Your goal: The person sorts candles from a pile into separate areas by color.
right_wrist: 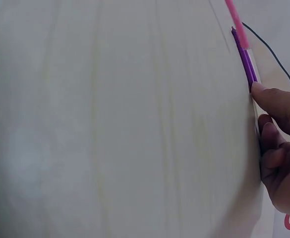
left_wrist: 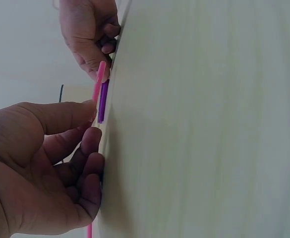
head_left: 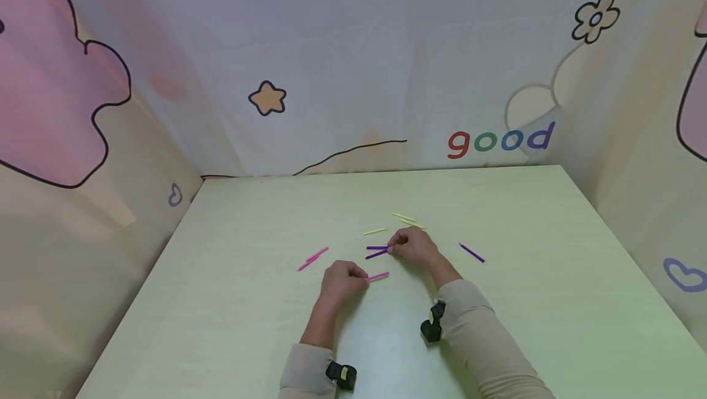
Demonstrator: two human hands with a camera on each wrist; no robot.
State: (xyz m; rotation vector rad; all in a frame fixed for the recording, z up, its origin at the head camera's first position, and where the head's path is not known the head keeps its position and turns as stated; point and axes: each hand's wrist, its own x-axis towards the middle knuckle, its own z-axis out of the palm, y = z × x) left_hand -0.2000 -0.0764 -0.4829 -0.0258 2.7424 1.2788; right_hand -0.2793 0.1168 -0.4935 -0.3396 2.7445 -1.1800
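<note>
My left hand [head_left: 342,282] pinches a thin pink stick [head_left: 378,276] between thumb and fingers, its far end pointing right. In the left wrist view, the pink stick [left_wrist: 99,82] sticks out past the thumb tip, angled upward. Just beyond it, my right hand [head_left: 413,247] pinches at the right ends of two purple sticks [head_left: 377,255], which spread slightly apart toward the left. In the right wrist view, the thumb tip presses on the purple sticks [right_wrist: 245,59] close to the tabletop, with the held pink stick [right_wrist: 238,25] overlapping their far end.
Two pink sticks [head_left: 313,258] lie together on the pale table [head_left: 248,319], left of the hands. Several yellow sticks [head_left: 375,231] lie behind the right hand. Another purple stick [head_left: 472,253] lies to the right. A printed cloth [head_left: 331,67] stands behind the table.
</note>
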